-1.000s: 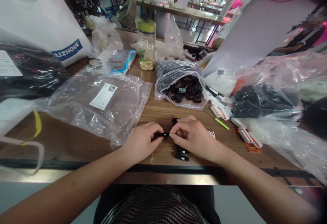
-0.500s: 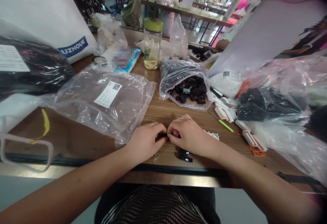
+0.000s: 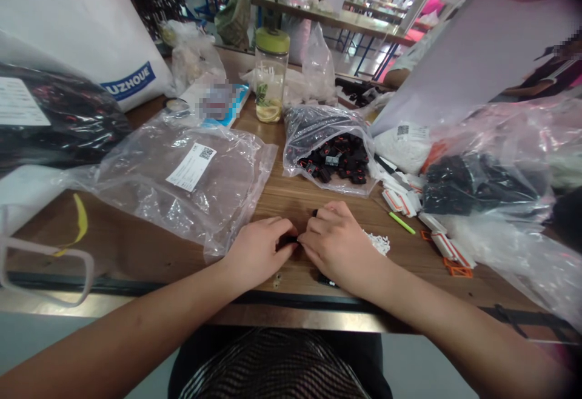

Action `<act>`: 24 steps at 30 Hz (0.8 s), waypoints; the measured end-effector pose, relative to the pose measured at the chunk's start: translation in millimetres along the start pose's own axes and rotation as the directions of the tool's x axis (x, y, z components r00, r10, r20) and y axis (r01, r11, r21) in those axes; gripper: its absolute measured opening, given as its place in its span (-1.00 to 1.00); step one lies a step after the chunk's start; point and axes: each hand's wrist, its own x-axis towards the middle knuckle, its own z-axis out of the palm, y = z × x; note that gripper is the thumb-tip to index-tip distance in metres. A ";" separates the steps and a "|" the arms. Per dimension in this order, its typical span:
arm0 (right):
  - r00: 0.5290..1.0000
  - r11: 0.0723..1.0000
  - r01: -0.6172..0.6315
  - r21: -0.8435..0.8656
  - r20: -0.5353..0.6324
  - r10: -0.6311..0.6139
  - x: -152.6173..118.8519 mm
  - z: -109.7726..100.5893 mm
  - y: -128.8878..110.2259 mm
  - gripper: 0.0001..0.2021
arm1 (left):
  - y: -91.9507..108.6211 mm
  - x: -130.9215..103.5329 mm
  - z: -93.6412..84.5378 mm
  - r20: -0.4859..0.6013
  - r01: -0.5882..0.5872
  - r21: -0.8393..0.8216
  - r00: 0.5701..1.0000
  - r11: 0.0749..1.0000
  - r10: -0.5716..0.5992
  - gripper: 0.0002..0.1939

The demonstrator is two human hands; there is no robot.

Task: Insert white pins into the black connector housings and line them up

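Observation:
My left hand (image 3: 260,246) is closed, thumb and fingers pinching a small black connector housing (image 3: 286,241) that is mostly hidden. At its right end, the fingertips of my right hand (image 3: 337,242) press together on the same piece. A second small black piece (image 3: 315,212) peeks out beyond my right hand's fingers; I cannot tell whether it is held or lies on the wood. Under my right wrist, black connector housings with white dots (image 3: 325,279) are partly covered. Just right of that hand lies a pile of tiny white parts (image 3: 379,244).
An open clear bag (image 3: 291,168) of black connectors stands ahead. To the left lies a labelled clear bag (image 3: 218,174). A lidded bottle (image 3: 270,77) stands behind. On the right are a green stick (image 3: 402,222), white-orange pieces (image 3: 450,250) and a bag of black parts (image 3: 486,187).
My right hand has turned and its fingers have shifted, covering more of the black connectors near the table edge. A black piece now shows beyond its fingers. My left hand stays in place.

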 end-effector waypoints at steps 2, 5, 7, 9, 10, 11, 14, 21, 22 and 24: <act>0.999 0.998 0.033 -0.062 -0.002 -0.033 1.1 2.1 -3.6 -0.76 | 0.0 -0.1 0.1 0.000 -0.005 -0.015 1.000 1.000 0.005 -0.95; 0.996 0.986 0.081 -0.147 -0.011 -0.084 4.2 2.2 -10.6 -0.74 | 0.7 -0.5 -0.5 -0.011 -0.021 -0.011 1.000 1.000 0.021 -0.93; 0.998 0.992 0.068 -0.102 0.000 -0.068 5.5 -1.8 -10.3 -0.75 | 1.2 -0.6 -1.1 -0.015 -0.015 0.002 1.000 1.000 0.015 -0.95; 1.000 1.000 0.013 -0.003 0.011 -0.013 5.6 -9.1 -1.4 -0.77 | 0.9 0.1 -1.0 -0.025 0.003 0.007 1.000 1.000 -0.002 -0.95; 1.000 0.999 -0.029 0.037 0.010 0.029 5.6 -13.3 6.8 -0.77 | 0.3 1.0 -0.7 -0.039 0.011 0.010 0.999 1.000 -0.010 -0.93; 0.997 0.995 -0.082 0.059 -0.004 0.082 5.8 -17.1 17.4 -0.77 | -0.5 2.3 -0.2 -0.059 0.017 0.015 0.998 1.000 -0.016 -0.91; 0.944 0.945 -0.319 0.079 -0.066 0.324 9.6 -22.1 56.8 -0.77 | -3.0 8.4 1.6 -0.130 0.023 0.042 0.991 0.999 -0.017 -0.85; 0.818 0.815 -0.576 0.069 0.055 0.573 35.3 0.6 113.5 -0.72 | 1.7 27.4 0.2 -0.140 0.018 0.133 0.990 0.991 0.001 -0.86; 0.819 0.816 -0.574 0.074 0.048 0.572 38.1 3.5 114.5 -0.71 | 2.6 29.8 0.5 -0.139 0.012 0.144 0.990 0.990 0.008 -0.86; 0.818 0.814 -0.575 0.081 0.030 0.575 41.7 8.3 114.3 -0.69 | 3.1 33.5 2.3 -0.151 0.010 0.157 0.988 0.988 0.014 -0.85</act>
